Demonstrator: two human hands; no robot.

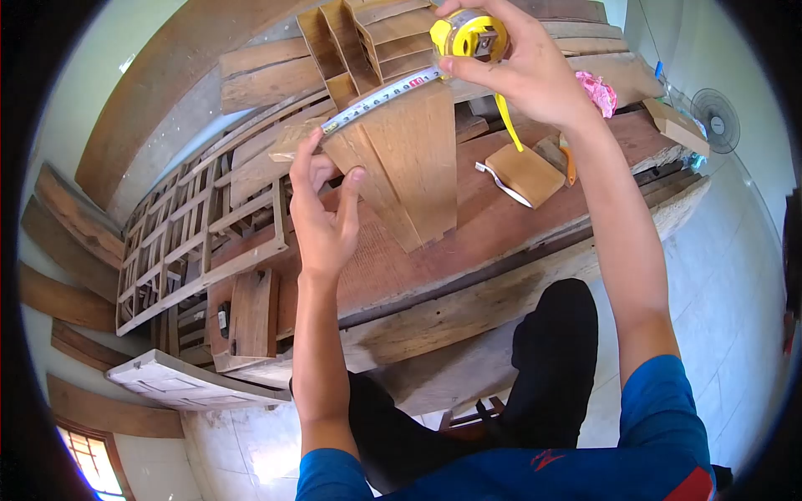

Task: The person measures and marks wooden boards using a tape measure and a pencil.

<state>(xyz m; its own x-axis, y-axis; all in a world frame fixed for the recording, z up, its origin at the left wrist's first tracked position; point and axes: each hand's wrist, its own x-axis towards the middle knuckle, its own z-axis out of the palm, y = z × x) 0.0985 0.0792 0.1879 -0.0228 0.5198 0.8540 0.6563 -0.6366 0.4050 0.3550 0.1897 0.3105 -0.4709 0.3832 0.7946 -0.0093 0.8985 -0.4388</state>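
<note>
My right hand [530, 71] grips a yellow tape measure [469, 37] by its case, thumb in front. Its pale blade [380, 98] runs out along the upper edge of a tapered wooden piece [426, 150], numbers facing me. At the blade's far left end, the index finger of my left hand [324, 217] holds the tip at the wood's corner, while the thumb rests near the wood's side. A yellow strap [508, 125] dangles from the case. The wooden piece stands tilted on a reddish-brown plank [368, 275].
Behind stands a wooden organizer [347, 50] with several compartments. A toothbrush [504, 184] lies by a small wooden block [526, 174], near an orange-handled tool [570, 165]. Wooden lattice frames [200, 242] lean at left. Pink crumpled plastic [597, 92] and a fan [716, 121] are at right.
</note>
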